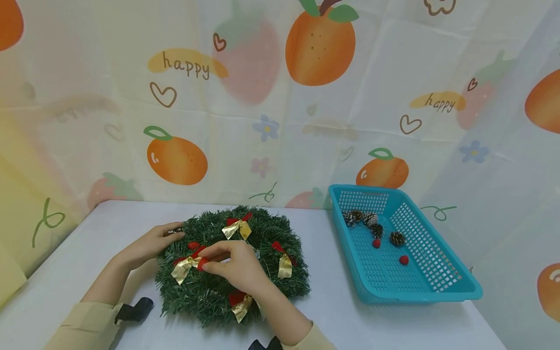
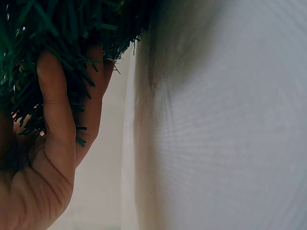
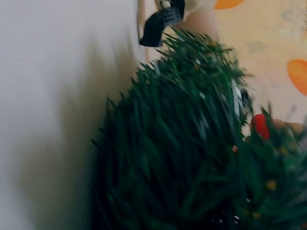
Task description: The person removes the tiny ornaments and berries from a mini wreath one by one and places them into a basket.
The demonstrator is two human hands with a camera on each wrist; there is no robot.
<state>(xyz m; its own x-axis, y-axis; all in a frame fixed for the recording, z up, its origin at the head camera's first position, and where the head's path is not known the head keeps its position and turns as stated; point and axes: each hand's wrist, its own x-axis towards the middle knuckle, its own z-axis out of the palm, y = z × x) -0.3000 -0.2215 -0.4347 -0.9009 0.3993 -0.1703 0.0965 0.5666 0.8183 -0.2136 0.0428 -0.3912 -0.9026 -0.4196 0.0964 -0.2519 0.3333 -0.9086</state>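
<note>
A green tinsel wreath [image 1: 280, 233] lies on the white table, dressed with several red-and-gold bows. My left hand [image 1: 150, 243] grips its left rim; in the left wrist view the fingers [image 2: 57, 100] curl into the greenery. Reaching over the wreath's middle, my right hand [image 1: 240, 267] pinches a small red ball [image 1: 202, 264] between thumb and fingertips, right beside the left bow [image 1: 185, 269]. Another red ball [image 1: 193, 245] sits in the greenery just above that bow. From the right wrist, the held ball shows at the far side, partly behind green strands [image 3: 168, 143].
To the right stands a blue plastic basket [image 1: 363, 279] with several pinecones [image 1: 397, 238] and two red balls [image 1: 404, 260] inside. Behind the table [image 1: 321, 321] hangs a curtain [image 1: 280, 160] printed with fruit. Black camera mounts [image 1: 135, 310] sit at both wrists.
</note>
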